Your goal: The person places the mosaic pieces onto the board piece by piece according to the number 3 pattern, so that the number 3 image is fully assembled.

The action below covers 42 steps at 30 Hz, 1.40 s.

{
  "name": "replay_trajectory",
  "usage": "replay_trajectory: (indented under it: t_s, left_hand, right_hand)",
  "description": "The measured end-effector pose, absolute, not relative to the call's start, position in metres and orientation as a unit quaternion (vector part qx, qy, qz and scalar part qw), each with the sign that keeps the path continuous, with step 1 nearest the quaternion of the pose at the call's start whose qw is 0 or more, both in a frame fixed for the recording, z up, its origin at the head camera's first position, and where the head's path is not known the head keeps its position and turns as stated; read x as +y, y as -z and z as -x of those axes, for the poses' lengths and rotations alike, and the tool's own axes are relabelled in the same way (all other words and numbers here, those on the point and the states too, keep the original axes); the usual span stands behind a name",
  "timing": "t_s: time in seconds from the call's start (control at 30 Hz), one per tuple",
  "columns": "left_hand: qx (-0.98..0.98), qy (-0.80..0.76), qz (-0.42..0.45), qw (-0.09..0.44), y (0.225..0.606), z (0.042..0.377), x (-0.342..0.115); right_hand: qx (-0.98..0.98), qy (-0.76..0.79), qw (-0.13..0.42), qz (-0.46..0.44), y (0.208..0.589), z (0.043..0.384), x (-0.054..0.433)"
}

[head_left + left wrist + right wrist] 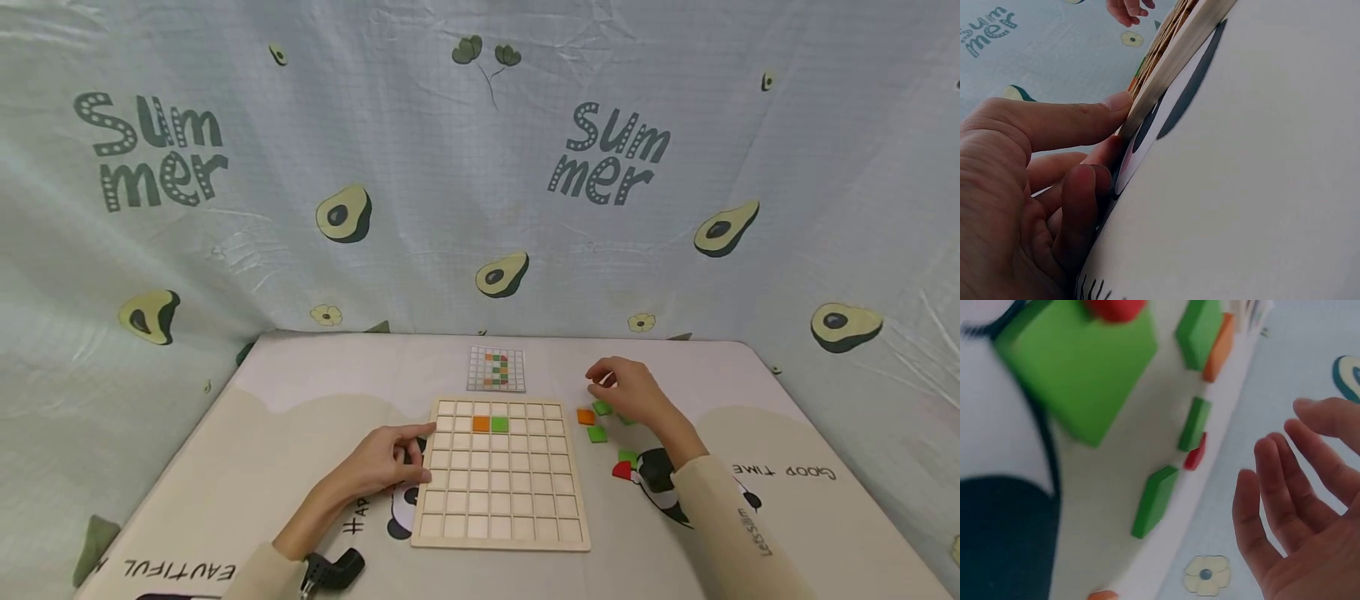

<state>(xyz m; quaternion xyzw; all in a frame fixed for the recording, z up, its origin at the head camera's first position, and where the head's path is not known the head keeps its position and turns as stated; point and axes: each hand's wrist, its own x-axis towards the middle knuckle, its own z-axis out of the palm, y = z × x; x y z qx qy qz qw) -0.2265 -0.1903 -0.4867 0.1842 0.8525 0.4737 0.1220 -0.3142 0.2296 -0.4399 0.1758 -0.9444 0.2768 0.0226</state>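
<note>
A square wooden grid board [499, 481] lies in the middle of the table. An orange tile [482, 425] and a green tile [500, 425] sit side by side in its second row from the far edge. My left hand [375, 462] touches the board's left edge with thumb and index finger, the other fingers bent beneath. Over the loose tiles on the right hovers my right hand [630, 390], its fingers loosely bent and apart in the right wrist view [1310, 506], holding nothing. Below it lie an orange tile [586, 417], several green tiles [597, 434] and a red tile [1195, 453].
Behind the board lies a small printed grid card [497, 369] with orange, green and red squares. The tablecloth [315, 425] carries panda drawings and lettering. A patterned curtain [420, 275] hangs behind the table. A black object [335, 570] is by the left wrist.
</note>
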Motion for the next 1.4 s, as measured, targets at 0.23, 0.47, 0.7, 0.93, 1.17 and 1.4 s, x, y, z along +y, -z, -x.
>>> replay_trajectory:
  t_s: [0.23, 0.47, 0.7, 0.93, 1.17, 1.4]
  left_hand:
    - [0.852, -0.473, -0.187, 0.12, 0.486, 0.227, -0.19]
    - [0.851, -0.475, -0.185, 0.124, 0.486, 0.227, -0.19]
    - [0.847, -0.482, -0.186, 0.125, 0.486, 0.227, -0.191]
    - [0.844, -0.486, -0.188, 0.126, 0.486, 0.226, -0.19]
    - [0.845, -0.484, -0.19, 0.122, 0.486, 0.226, -0.19]
    - [0.842, -0.489, -0.196, 0.118, 0.485, 0.225, -0.19]
  right_hand:
    - [-0.957, -0.259, 0.016, -0.13, 0.447, 0.321, 0.236]
    - [-0.961, -0.255, -0.05, -0.094, 0.456, 0.33, 0.241]
    - [-0.962, -0.244, -0.074, -0.099, 0.453, 0.335, 0.239]
    - [-0.963, -0.243, -0.077, -0.093, 0.451, 0.338, 0.237]
    - [-0.962, -0.245, -0.071, -0.094, 0.455, 0.34, 0.24]
    - [-0.964, -0.237, -0.064, -0.098, 0.459, 0.343, 0.241]
